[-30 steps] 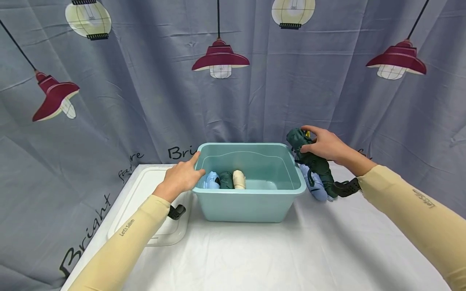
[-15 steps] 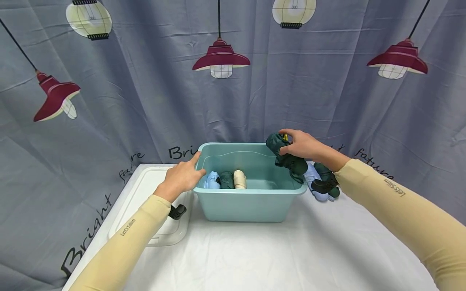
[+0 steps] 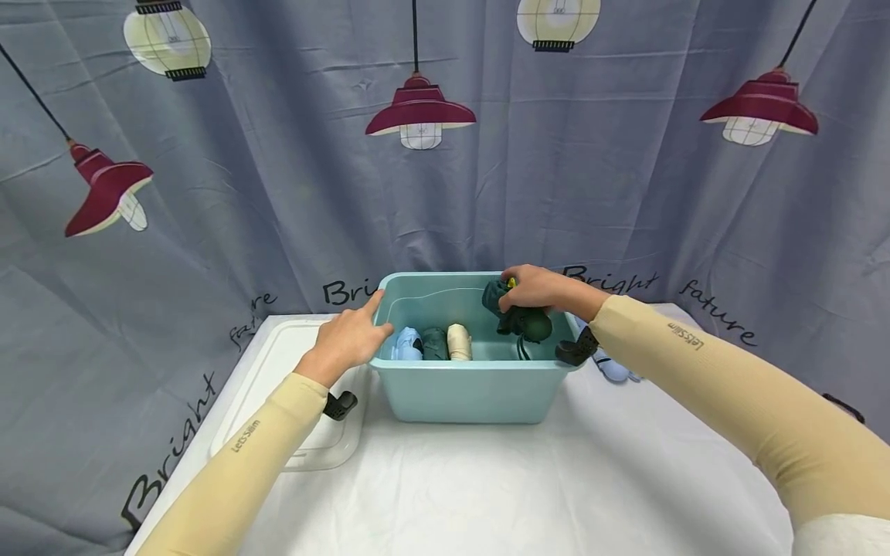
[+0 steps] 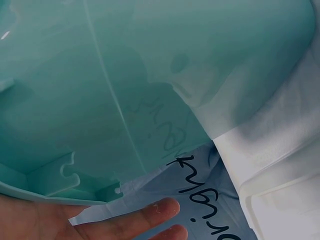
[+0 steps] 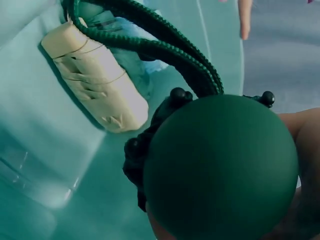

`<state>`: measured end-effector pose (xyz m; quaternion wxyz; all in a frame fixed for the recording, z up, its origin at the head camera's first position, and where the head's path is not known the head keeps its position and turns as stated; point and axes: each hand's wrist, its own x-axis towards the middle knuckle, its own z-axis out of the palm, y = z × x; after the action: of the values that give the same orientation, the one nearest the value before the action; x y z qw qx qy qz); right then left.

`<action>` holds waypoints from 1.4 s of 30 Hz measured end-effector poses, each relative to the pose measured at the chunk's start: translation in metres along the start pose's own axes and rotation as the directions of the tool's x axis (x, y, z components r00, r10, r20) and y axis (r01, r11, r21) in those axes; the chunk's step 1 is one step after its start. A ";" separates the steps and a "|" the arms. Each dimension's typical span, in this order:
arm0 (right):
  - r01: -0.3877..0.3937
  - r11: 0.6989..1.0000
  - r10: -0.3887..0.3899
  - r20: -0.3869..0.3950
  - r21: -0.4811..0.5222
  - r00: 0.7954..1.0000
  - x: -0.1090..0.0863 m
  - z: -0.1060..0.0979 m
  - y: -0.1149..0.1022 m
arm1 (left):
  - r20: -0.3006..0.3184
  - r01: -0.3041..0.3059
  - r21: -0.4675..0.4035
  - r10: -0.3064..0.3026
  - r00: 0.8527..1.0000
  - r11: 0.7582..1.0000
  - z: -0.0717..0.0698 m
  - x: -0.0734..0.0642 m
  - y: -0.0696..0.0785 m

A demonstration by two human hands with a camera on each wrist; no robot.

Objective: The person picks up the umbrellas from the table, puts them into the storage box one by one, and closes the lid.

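My right hand [image 3: 545,289] grips a folded dark green umbrella [image 3: 534,324] inside the right part of the pale teal tub [image 3: 466,395]. Its round handle end [image 5: 220,165] fills much of the right wrist view, with the strap [image 5: 145,42] looped out past it. Blue [image 3: 406,345], green [image 3: 435,344] and cream [image 3: 459,342] folded umbrellas stand in a row at the tub's left. My left hand [image 3: 346,340] rests on the tub's left rim, index finger straight along it. Seen from the left wrist, its fingers [image 4: 145,217] extend straight outside the rim.
A flat whitish lid [image 3: 260,359] lies left of the tub on the white-covered table [image 3: 473,494]. Right of the tub lies another blue folded umbrella [image 3: 612,367], partly hidden by my right forearm. A grey printed curtain [image 3: 306,177] hangs close behind.
My right hand has carried the green umbrella leftward from outside the tub, over its right rim, and lowered it inside. The left hand has stayed at the rim.
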<state>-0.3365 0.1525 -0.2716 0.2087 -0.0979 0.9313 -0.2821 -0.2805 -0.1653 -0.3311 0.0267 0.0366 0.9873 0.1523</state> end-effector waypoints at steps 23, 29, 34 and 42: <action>-0.060 0.981 0.100 0.217 -0.186 0.971 0.049 0.028 -0.015 | -0.009 0.009 0.007 -0.009 1.000 1.000 -0.002 -0.001 0.002; -0.090 0.975 0.136 0.229 -0.201 0.964 0.059 0.036 -0.013 | 0.003 0.012 0.009 -0.012 1.000 1.000 -0.001 -0.001 0.003; -0.092 0.971 0.151 0.265 -0.223 0.952 0.066 0.040 -0.011 | 0.005 0.009 0.007 -0.009 1.000 1.000 -0.002 -0.002 0.004; -0.104 0.964 0.190 0.359 -0.245 0.914 0.076 0.049 -0.011 | 0.007 0.007 0.017 -0.008 1.000 1.000 -0.002 -0.001 0.002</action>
<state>-0.3816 0.0968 -0.3274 0.3933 -0.1025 0.9035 -0.1363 -0.2795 -0.1640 -0.3282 0.0304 0.0336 0.9886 0.1438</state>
